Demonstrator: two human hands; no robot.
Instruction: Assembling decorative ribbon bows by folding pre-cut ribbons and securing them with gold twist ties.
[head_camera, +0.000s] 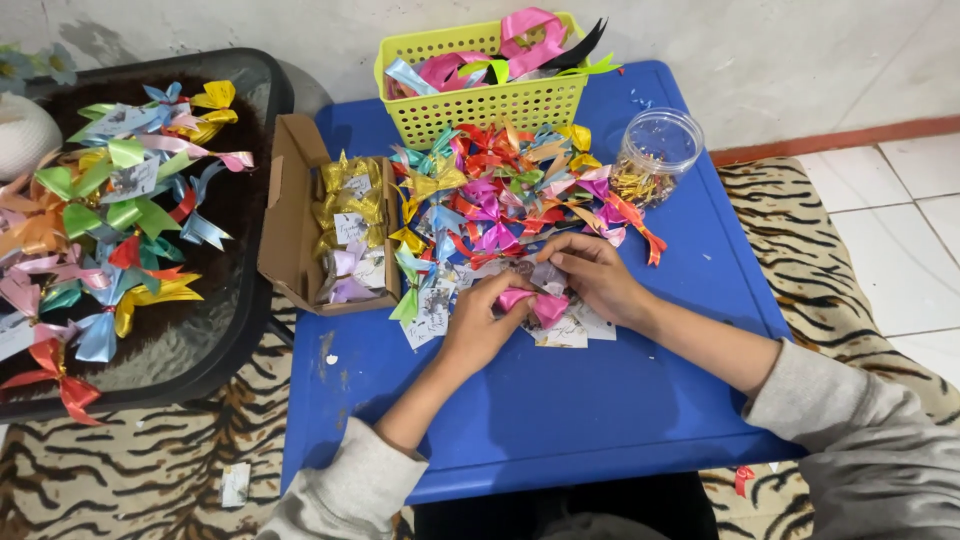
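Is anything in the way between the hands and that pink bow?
Nothing visible. The left hand and right hand both already touch the pink bow, pinching it over the small cards on the blue table.

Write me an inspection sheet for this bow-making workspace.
Surface: blue table, bare near the front edge.
Job's things: pink ribbon bow held over small cards.
Clutter: pile of coloured bows, yellow basket, clear jar, cardboard box of bows.
Grippers: left hand and right hand, fingers on the pink bow.
Cables: nothing seen.
Surroundings: black tray of bows, tiger-striped rug, white floor tiles.
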